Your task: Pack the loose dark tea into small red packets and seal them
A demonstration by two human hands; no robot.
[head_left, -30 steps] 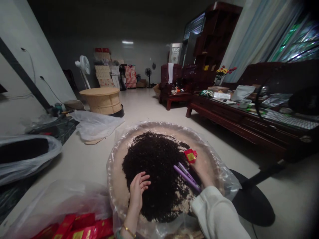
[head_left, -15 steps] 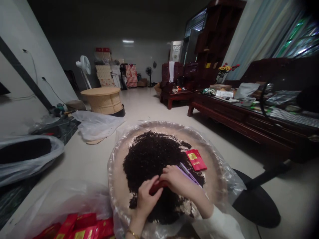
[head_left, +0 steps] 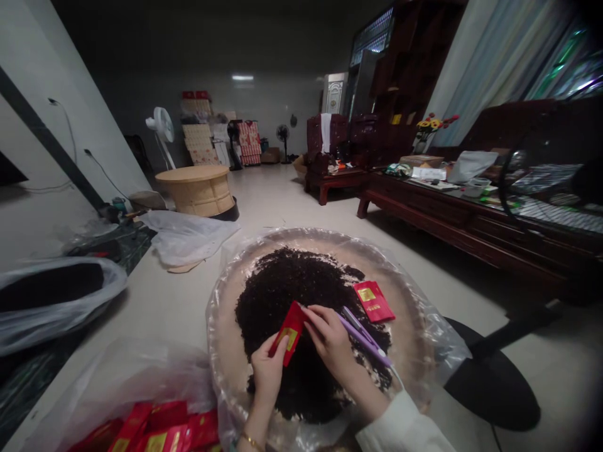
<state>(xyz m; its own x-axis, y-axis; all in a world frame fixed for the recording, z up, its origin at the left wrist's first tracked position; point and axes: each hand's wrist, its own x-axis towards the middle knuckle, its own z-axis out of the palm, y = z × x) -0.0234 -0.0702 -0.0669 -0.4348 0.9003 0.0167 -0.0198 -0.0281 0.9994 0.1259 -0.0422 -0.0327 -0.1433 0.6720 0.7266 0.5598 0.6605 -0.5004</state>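
Note:
A red packet with a gold label (head_left: 293, 326) is held between my two hands, tilted, above a heap of dark loose tea leaves (head_left: 282, 282). My left hand (head_left: 268, 370) pinches its lower left side, thumb on the label. With its fingertips, my right hand (head_left: 330, 336) grips the upper right edge. The heap lies in a large round tray (head_left: 221, 351) lined with clear plastic. Right of my right hand lies a purple sealing iron (head_left: 365, 339) with a cord. Beyond it, a small stack of flat red packets (head_left: 374, 301) rests on the tray.
Lower left, a clear plastic bag (head_left: 122, 364) holds several red packets (head_left: 160, 430). Another bag (head_left: 113, 282) with dark contents stands at the left. A round black fan base (head_left: 494, 389) is on the floor at right, near a long dark wooden table (head_left: 452, 226).
The packet has turned from edge-on to showing its gold label, its top raised. My right hand has opened away from my left and moved slightly, uncovering more of the purple iron.

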